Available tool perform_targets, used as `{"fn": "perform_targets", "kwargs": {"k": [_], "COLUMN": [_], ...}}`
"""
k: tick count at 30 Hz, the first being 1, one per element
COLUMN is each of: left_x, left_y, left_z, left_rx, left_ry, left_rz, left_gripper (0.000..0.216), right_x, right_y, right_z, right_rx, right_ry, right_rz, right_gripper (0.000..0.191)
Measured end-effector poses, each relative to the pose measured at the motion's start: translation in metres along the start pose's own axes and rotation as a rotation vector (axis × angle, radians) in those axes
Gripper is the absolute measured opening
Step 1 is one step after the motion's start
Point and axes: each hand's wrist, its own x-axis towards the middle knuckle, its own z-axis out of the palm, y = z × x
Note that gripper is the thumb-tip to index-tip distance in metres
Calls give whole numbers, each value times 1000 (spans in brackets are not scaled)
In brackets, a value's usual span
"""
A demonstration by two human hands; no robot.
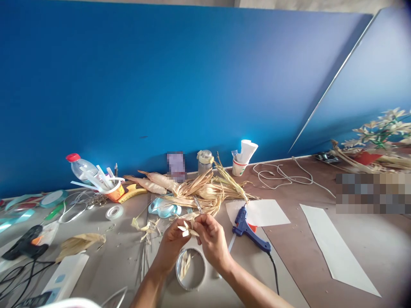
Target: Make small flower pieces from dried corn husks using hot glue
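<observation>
A small pale flower of pointed husk petals [184, 229] is pinched between my two hands above the table. My left hand [173, 239] grips it from the left, fingers curled. From the right, my right hand [210, 235] has its thumb and fingertips closed at the petals. Just below the hands lies a round, shallow dish [204, 273] with a few cut husk pieces [184, 265] inside. Behind them spreads a heap of dried corn husks [205, 194]. A blue glue gun [248, 229] lies to the right, its nozzle pointing away from me.
White paper sheets [272, 212] lie on the right, beyond them a white cable [279, 177]. An orange cup of strips [115, 192], a tape roll [114, 212] and a power strip [66, 278] occupy the left. A lidded jar [205, 161] stands by the blue partition [160, 85].
</observation>
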Motion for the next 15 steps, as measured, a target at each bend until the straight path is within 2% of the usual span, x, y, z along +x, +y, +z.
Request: {"fn": "perform_targets", "kwargs": {"k": [9, 15], "left_x": [-1, -1], "left_y": [0, -2], "left_z": [-2, -1], "left_rx": [-69, 41], "left_ry": [-9, 42], "left_rz": [-21, -15], "left_gripper": [16, 10], "right_x": [-2, -2], "right_y": [3, 2], "right_z": [0, 0], "right_rx": [-39, -62], "right_ry": [-21, -14], "right_rz": [-28, -35], "right_gripper": [20, 22]}}
